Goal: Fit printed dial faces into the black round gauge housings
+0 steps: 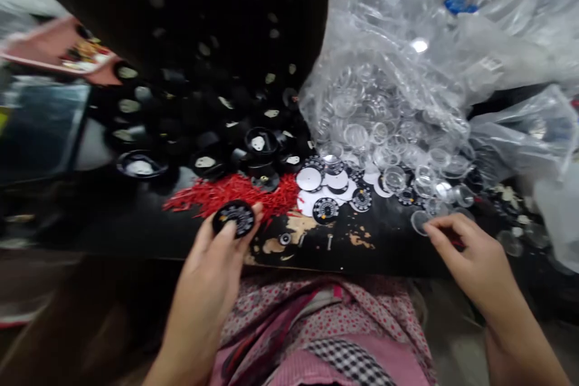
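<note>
My left hand (215,253) is closed around a round black dial piece (234,219), its printed face turned up and the thumb lying on its edge. Off to the right, my right hand (468,250) pinches a clear round plastic cover (420,222) by its rim. That cover is at the near edge of a heap of similar clear covers (357,136). Between the hands lie loose printed dial discs (325,210), some showing white backs. Behind the left hand spreads a pile of thin red pointers (217,193).
Black round housings (142,164) crowd the back left of the black table (136,223). A large clear plastic bag (384,18) holds more covers. A pink tray (45,51) stands far left. A small round part (284,239) lies near the front edge.
</note>
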Tool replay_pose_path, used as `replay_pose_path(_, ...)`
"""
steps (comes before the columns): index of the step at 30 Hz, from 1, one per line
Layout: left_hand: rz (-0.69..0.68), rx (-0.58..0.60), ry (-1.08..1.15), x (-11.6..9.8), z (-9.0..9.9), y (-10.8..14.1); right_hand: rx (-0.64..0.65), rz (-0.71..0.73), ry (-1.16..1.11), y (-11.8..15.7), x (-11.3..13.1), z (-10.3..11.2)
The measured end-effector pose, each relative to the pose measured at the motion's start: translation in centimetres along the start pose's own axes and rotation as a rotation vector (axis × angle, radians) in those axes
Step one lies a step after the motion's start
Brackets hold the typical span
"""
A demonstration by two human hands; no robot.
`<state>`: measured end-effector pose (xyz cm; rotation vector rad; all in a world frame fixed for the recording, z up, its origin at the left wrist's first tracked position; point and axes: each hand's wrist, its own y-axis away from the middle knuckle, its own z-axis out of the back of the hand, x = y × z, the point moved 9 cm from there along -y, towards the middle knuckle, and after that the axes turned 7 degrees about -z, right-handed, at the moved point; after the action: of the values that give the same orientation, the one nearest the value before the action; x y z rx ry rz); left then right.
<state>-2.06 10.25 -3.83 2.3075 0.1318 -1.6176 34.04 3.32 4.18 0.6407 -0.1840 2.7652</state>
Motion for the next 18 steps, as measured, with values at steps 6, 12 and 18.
replay_pose_path(6,0.062,-0.008,0.045,-0.3,-0.4,0.4,0.337,0.406,-0.018,-1.5,16.3,-10.1)
replay_pose_path(12,0.206,-0.004,0.081,1.3,0.5,2.4,0.290,0.467,0.307,-3.2,18.8,-13.3)
replay_pose_path(18,0.257,0.054,0.206,2.5,-1.6,2.8,0.364,0.482,0.099,-2.3,19.1,-12.7)
